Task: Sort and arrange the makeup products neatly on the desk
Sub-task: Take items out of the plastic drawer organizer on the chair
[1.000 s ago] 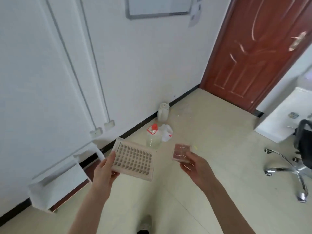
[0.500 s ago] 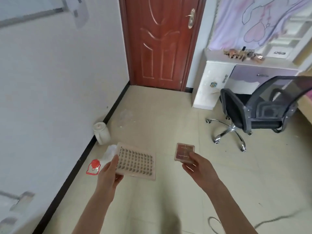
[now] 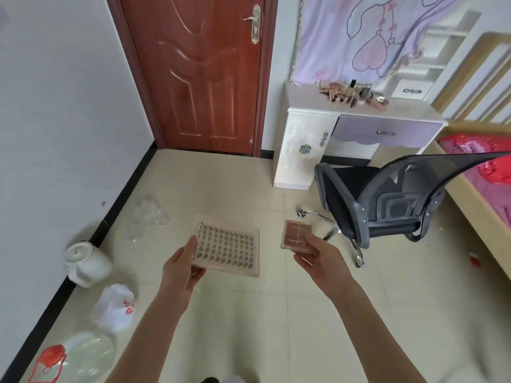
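Head view: the left hand holds a large gridded palette at centre frame, fingers curled round its near-left corner. The right hand pinches a small reddish compact. Upper right, loose makeup products litter the tabletop behind a black chair.

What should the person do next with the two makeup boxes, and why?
Probably walk to the desk. The left hand grips the gridded palette, the right hand grips the small reddish compact, and the other makeup sits far across the floor.
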Tool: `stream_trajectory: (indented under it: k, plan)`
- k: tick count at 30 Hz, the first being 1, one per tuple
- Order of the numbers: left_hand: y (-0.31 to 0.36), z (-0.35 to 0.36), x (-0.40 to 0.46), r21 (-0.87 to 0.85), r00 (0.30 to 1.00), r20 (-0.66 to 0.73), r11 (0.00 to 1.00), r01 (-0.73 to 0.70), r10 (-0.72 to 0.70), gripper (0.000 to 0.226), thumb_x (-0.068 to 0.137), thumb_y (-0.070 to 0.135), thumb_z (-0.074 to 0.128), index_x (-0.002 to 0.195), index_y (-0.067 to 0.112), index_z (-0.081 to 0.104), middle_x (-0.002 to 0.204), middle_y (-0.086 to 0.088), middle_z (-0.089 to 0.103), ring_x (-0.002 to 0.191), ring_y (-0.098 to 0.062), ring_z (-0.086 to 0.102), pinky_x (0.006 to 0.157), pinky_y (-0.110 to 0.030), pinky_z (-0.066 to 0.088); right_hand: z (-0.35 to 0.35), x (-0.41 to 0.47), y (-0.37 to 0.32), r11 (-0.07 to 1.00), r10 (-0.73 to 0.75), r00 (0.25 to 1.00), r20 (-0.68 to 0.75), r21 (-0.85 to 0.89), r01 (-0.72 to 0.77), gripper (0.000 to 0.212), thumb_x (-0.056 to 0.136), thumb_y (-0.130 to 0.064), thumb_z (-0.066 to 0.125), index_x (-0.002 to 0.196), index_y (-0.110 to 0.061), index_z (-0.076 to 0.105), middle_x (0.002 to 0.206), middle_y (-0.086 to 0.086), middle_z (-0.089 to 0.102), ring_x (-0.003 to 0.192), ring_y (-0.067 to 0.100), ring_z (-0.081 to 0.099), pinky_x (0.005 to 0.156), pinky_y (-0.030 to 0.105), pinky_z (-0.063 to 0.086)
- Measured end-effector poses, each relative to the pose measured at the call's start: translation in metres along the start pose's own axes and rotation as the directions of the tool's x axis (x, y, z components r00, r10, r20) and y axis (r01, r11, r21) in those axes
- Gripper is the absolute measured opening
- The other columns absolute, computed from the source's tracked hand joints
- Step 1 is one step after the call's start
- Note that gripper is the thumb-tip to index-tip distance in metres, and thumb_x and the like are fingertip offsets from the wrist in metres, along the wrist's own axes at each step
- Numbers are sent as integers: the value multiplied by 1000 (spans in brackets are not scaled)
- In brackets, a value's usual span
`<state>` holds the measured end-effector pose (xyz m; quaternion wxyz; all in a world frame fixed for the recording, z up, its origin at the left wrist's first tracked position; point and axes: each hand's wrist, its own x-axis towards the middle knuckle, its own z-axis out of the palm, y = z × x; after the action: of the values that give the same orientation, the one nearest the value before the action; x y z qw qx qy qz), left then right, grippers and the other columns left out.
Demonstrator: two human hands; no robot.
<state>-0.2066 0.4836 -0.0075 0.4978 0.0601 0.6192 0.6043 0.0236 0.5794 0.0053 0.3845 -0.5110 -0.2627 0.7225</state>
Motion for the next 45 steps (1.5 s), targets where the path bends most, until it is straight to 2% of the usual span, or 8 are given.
stream_trajectory:
  k: [7, 13, 17, 21, 25, 34, 41, 45]
  plan:
    - [31, 85, 106, -13, 999, -5, 999, 43, -43, 25, 90, 29, 57, 102, 7, 60, 95, -11, 63, 85, -22, 57, 74, -29, 48, 5, 117, -62, 1000, 9, 1000, -27, 5, -9, 19, 95, -11, 47, 90, -8, 66, 80, 6, 70, 81, 19, 62, 76, 28, 49]
    - [72, 161, 230, -17, 997, 11, 997, 77, -76, 26, 91, 28, 57, 105, 6, 60, 93, -10, 62, 79, -19, 57, 75, -30, 48, 25, 242, -121, 1000, 4, 996, -86, 21, -2, 19, 95, -10, 48, 107, -2, 61, 101, 15, 65, 94, 25, 61, 78, 29, 51]
    - [119, 223, 314, 6, 997, 36, 997, 71, -71, 25, 90, 28, 58, 104, 7, 59, 94, -9, 63, 79, -18, 57, 83, -33, 46, 54, 322, -177, 999, -24, 995, -102, 41, 28, 16, 96, -9, 46, 95, -6, 62, 93, 13, 67, 91, 24, 62, 85, 33, 49]
    - [158, 291, 378, 66, 993, 102, 996, 57, -64, 18, 91, 28, 56, 95, 11, 62, 91, -5, 65, 81, -17, 59, 75, -28, 48, 65, 386, -229, 992, -51, 992, -116, 108, 63, 16, 95, -8, 47, 91, -7, 62, 90, 11, 68, 87, 22, 64, 81, 31, 50]
    - [169, 344, 428, 118, 982, 157, 989, 91, -109, 18, 91, 27, 56, 96, 10, 63, 94, -8, 65, 86, -19, 59, 79, -29, 47, 55, 441, -263, 988, -38, 982, -187, 138, 65, 18, 95, -8, 46, 95, -2, 63, 92, 13, 67, 86, 22, 63, 83, 30, 49]
    - [177, 498, 548, 168, 969, 178, 975, 143, -173, 17, 93, 21, 52, 100, 8, 62, 97, -8, 65, 86, -18, 58, 72, -27, 47, 9, 598, -363, 971, 23, 968, -249, 235, 37, 18, 95, -7, 47, 108, 1, 57, 95, 16, 64, 86, 24, 61, 73, 28, 49]
    - [188, 636, 609, 222, 936, 283, 963, 151, -212, 10, 93, 14, 50, 93, 9, 59, 93, -9, 64, 79, -18, 57, 71, -27, 45, -41, 694, -463, 972, 3, 947, -322, 223, 73, 15, 94, -5, 46, 93, -2, 60, 81, 12, 62, 72, 20, 57, 63, 26, 47]
    - [182, 692, 638, 209, 916, 282, 950, 232, -286, 7, 92, 10, 51, 92, 8, 58, 92, -10, 61, 77, -17, 55, 70, -27, 44, -68, 732, -490, 957, 55, 924, -379, 283, 60, 16, 93, -2, 46, 85, -2, 60, 74, 12, 58, 65, 19, 52, 53, 22, 45]
